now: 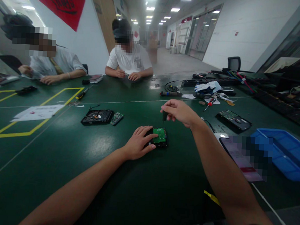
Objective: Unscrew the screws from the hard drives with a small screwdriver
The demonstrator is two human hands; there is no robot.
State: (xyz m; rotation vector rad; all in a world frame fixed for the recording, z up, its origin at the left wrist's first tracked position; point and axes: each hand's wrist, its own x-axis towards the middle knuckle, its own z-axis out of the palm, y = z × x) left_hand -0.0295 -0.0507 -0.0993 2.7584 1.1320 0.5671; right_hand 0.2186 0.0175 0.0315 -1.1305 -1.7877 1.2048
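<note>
In the head view a hard drive (165, 144) lies on the dark green table with its green circuit board (161, 134) facing up. My left hand (138, 143) rests across the drive's left side, fingers over the top and thumb along the near edge, gripping it. Above the board my right hand (179, 111) is closed around the dark handle of a screwdriver (164, 117). The screwdriver stands nearly upright, its thin shaft pointing down at the far right part of the board. Whether its tip sits in a screw is too small to tell.
Left of me lie an opened drive casing (96, 117) and a loose circuit board (117, 118). At right are another hard drive (233, 121), a red-handled screwdriver (211, 103), a phone (243, 157) and a blue tray (283, 151). Two people (130, 61) sit across the table.
</note>
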